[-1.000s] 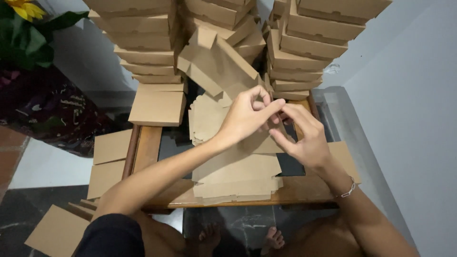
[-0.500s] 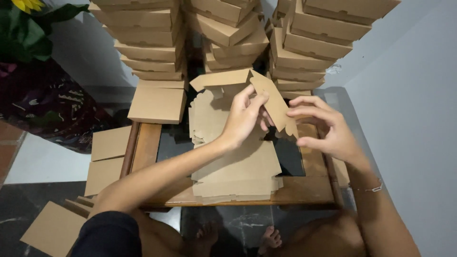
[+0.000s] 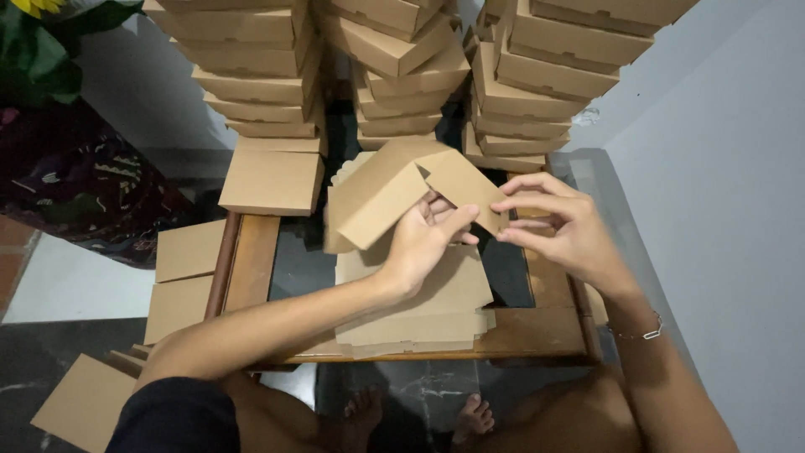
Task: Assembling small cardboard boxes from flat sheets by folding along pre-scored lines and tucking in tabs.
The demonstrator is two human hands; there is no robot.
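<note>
A partly folded brown cardboard box blank (image 3: 394, 189) is held up above a small wooden table (image 3: 251, 260). My left hand (image 3: 423, 247) grips it from below, fingers curled under a raised flap. My right hand (image 3: 558, 226) pinches the blank's right edge with thumb and fingertips; a thin bracelet sits on that wrist. Under the hands lies a pile of flat cardboard blanks (image 3: 419, 315) on the table.
Three tall stacks of folded cardboard boxes (image 3: 260, 75) rise behind the table against the wall. One closed box (image 3: 272, 180) rests at the table's far left. Flat blanks (image 3: 180, 277) lie on the floor at left. A grey wall stands at right. My bare feet show below the table.
The blank has been lifted and turned, its panels now folded up into a partial box shape. Both hands have shifted lower and closer to me.
</note>
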